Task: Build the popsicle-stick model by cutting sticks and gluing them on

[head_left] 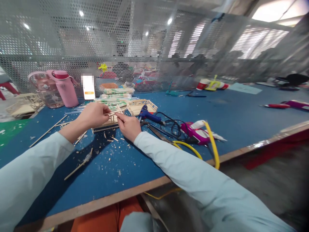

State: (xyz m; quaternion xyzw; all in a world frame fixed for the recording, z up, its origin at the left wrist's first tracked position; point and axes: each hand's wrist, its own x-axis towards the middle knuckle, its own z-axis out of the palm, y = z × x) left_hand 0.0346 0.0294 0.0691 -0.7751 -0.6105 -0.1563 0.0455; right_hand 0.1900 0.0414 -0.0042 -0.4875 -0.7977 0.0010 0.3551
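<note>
My left hand [93, 114] is closed in a pinch above a small model frame of thin wooden sticks [106, 127]. From the right, my right hand [130, 128] pinches at the same spot, fingertips close to the left ones. A short wooden stick [112, 113] appears to run between both sets of fingertips; the fingers partly hide it. Behind the right hand sits a second stick-built frame [152, 107] with low railings. A blue glue gun [150, 115] lies just right of it, its nozzle side near my right hand.
Bundles of packaged sticks [116, 93] lie behind my hands, beside a lit phone [89, 87] and a pink bottle [66, 90]. Loose sticks [78, 166] and scraps litter the blue table [145, 170]. Black cable, a magenta tool [196, 132] and a yellow hose [213, 146] lie to the right.
</note>
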